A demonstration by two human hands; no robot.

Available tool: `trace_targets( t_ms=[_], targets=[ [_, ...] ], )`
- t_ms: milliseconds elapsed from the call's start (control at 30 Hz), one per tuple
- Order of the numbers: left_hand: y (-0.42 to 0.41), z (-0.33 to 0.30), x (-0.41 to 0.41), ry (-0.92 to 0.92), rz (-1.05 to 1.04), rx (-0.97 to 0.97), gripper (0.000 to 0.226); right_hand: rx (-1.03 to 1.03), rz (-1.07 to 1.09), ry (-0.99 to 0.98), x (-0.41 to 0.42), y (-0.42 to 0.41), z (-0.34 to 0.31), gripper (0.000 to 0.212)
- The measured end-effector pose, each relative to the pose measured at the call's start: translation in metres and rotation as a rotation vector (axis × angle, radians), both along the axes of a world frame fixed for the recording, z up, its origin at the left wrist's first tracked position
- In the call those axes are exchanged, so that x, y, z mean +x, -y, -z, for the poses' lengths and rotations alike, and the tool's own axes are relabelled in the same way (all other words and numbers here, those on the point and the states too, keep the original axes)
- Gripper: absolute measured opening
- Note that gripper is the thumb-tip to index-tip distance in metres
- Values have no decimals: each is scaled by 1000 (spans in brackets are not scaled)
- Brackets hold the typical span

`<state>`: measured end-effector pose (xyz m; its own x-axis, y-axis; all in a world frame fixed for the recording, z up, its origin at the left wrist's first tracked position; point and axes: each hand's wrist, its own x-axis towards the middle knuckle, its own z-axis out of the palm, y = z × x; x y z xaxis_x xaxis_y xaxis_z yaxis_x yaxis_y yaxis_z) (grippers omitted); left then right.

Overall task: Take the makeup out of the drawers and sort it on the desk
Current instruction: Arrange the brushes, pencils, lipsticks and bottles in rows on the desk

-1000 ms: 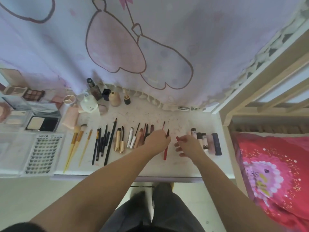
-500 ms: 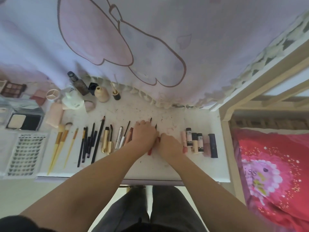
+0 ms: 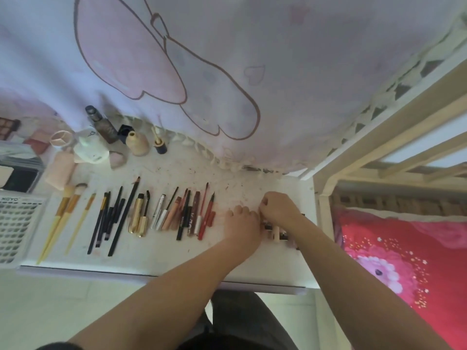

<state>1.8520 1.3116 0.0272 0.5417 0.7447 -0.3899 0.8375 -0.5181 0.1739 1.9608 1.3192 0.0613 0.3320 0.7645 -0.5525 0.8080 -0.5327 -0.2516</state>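
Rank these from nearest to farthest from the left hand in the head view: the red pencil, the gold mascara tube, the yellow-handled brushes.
1. Red pencil, just left of the left hand.
2. Gold mascara tube, mid-row.
3. Yellow-handled brushes, far left.

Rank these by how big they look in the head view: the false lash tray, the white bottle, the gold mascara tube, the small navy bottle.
1. False lash tray, partly cut off by the frame edge
2. White bottle
3. Gold mascara tube, long but slim, so its place against the white bottle is unsure
4. Small navy bottle

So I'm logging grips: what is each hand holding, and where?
Cannot tell: the left hand and right hand curl over the lipstick tubes.
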Motion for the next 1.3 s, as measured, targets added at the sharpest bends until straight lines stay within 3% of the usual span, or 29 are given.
trace_targets(
  t_ms=[100,167,333,400,533,667,833,1000,1167,1300],
  targets=[
    [-5,3,1,-15,-56,9,37,20,-12,-2,0,-5,6,14],
    [-10,2,-2,14,-85,32,38,30,-10,-26,-2,-9,7,24],
    [-22,-20,-25,250,-80,87,33,95,37,-261,-7,-20,-14,45],
    [-27,-31,-39,388,-117,19,22,139,25,-363,-7,-23,-30,41],
    [-37,-55,-65,645,-186,-214,23,256,10,-559,-17,-18,-59,29],
    [-46,-68,-86,619,-122,-199,23,238,17,-693,-27,-11,-77,19],
    [-52,-80,-102,602,-25,-157,19,132,18,-613,-33,-7,-90,41],
    [-58,-94,-108,540,60,-101,23,194,62,-769,-37,1,-95,16],
    [-61,-102,-111,498,146,-53,27,97,157,-753,-42,4,-99,46],
    [-63,-104,-113,472,153,-106,29,151,112,-849,-36,6,-98,31]
  ],
)
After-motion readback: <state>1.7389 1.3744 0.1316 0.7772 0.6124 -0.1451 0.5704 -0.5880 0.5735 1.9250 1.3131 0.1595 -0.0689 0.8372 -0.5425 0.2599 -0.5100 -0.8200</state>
